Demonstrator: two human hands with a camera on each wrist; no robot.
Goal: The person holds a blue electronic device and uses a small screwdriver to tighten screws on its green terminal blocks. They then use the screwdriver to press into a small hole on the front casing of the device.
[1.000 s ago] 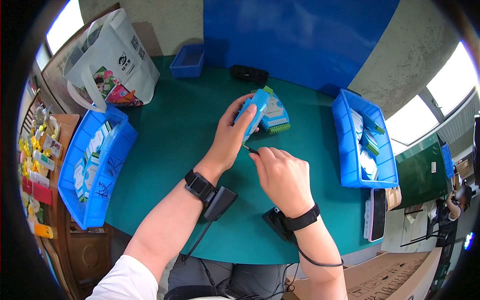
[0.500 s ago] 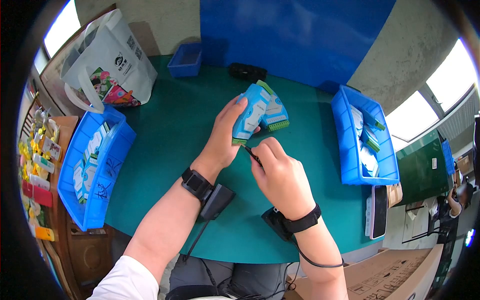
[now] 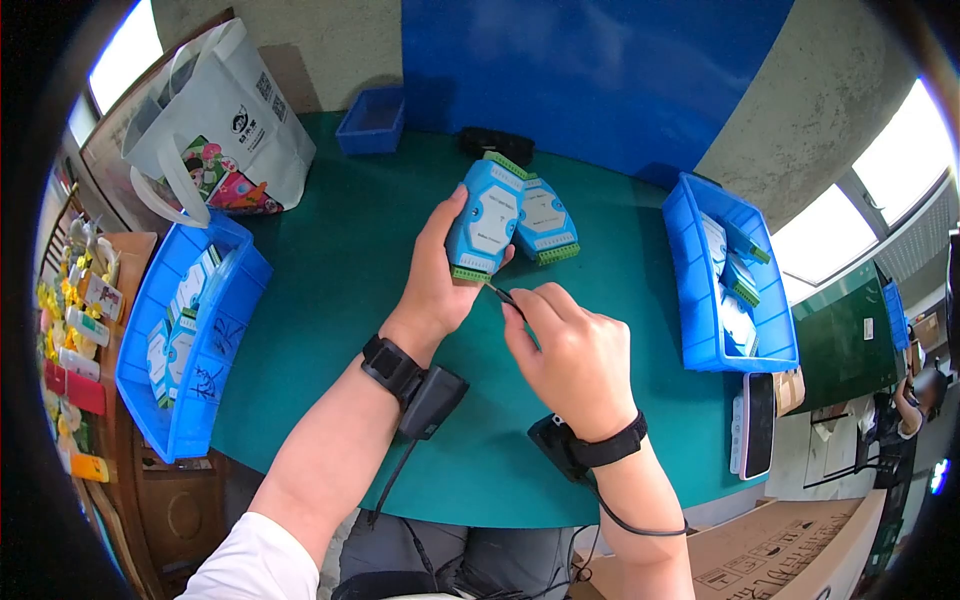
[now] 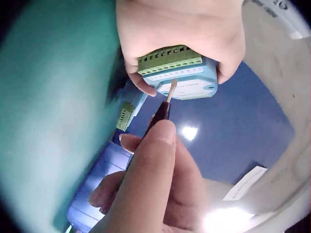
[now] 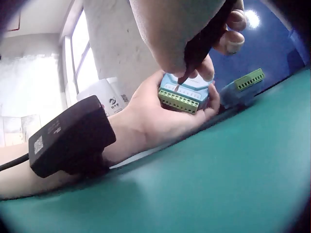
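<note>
My left hand point(image 3: 432, 290) grips a light-blue terminal module point(image 3: 492, 215) with a white label and a green terminal block at each end, label side turned up. In my right hand point(image 3: 578, 358) is a slim screwdriver point(image 4: 164, 110) with a dark handle, pinched between thumb and fingers. Its flat metal tip overlaps the module's label edge beside the near green terminal block point(image 4: 170, 62) in the left wrist view. Just beyond the held module lies a second blue module point(image 3: 550, 222) on the green table, partly covered by the first.
Blue bins with more modules stand at the left point(image 3: 235, 330) and right point(image 3: 690, 320). A small blue bin point(image 3: 370, 140), a black pouch point(image 3: 497, 146) and a white bag point(image 3: 275, 160) are at the back. A phone point(image 3: 758, 430) lies at the right edge.
My left hand has turned the module from a steep tilt to label side up and shifted it slightly left. The screwdriver has stayed near its lower end.
</note>
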